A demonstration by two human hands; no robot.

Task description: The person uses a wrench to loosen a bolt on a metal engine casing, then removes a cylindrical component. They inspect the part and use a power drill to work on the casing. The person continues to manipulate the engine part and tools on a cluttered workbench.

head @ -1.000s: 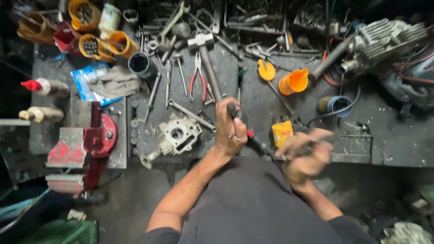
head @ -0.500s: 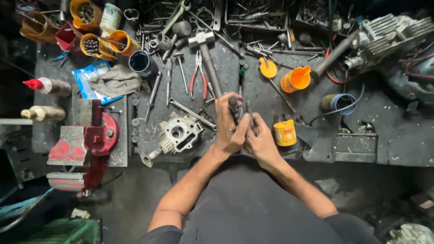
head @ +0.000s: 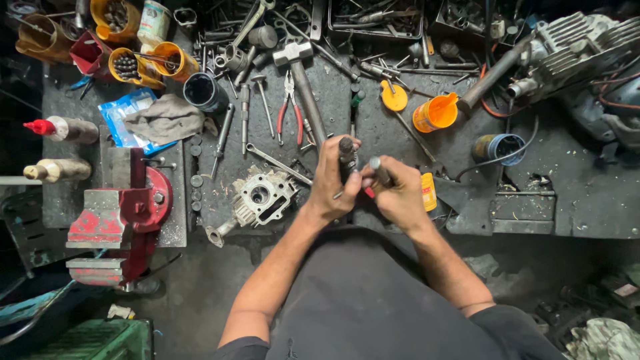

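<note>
both hands are closed on tools over the near edge of the workbench [head: 587, 200]: the left hand [head: 331, 183] is wrapped around a dark-handled driver [head: 347, 152] standing nearly upright, and the right hand [head: 399, 195], touching it, is clamped on a short grey metal rod [head: 379, 170] whose end pokes up between the fingers. what joins the two pieces is hidden in the palms; it may be a bit seating into the handle, though i cannot tell.

to do this well, i'd judge the two pieces should stay in line, the left hand steadying while the right does the fitting, with the work held close to the body over the bench.

just left of the grip lies a grey engine cylinder head [head: 260, 198]; just right, a small yellow can [head: 429, 191]; beyond it, a hammer [head: 300, 73] and red-handled pliers [head: 290, 107].

half a second ago the hands were already together; a second ago they were apart, the right drawn back and low to the right.
</note>
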